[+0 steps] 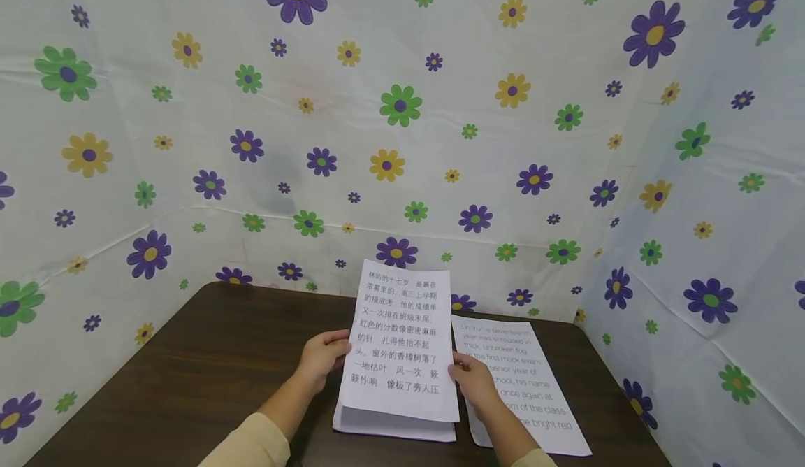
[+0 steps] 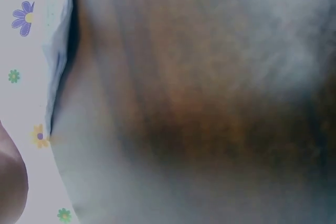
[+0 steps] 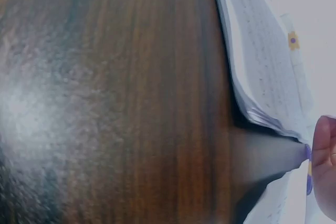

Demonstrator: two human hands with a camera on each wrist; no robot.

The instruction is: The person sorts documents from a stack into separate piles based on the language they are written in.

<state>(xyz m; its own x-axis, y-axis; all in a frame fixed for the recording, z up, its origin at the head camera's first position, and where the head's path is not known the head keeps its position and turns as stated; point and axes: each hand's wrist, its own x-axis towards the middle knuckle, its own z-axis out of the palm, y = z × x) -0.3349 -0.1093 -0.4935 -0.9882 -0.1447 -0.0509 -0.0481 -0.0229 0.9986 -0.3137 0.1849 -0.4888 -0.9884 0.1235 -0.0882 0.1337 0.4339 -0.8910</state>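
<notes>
Cream sleeves (image 1: pixel 251 442) frame the left hand (image 1: pixel 319 358) and right hand (image 1: pixel 473 377) pinching opposite edges of the printed sheet (image 1: pixel 402 341) above the paper stack (image 1: pixel 393 430), seemingly a lifting or settling step whose next move calls for even support

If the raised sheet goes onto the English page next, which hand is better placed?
Probably the right hand: it holds the sheet by the edge nearer the English page; the left hand holds the opposite edge.
</notes>
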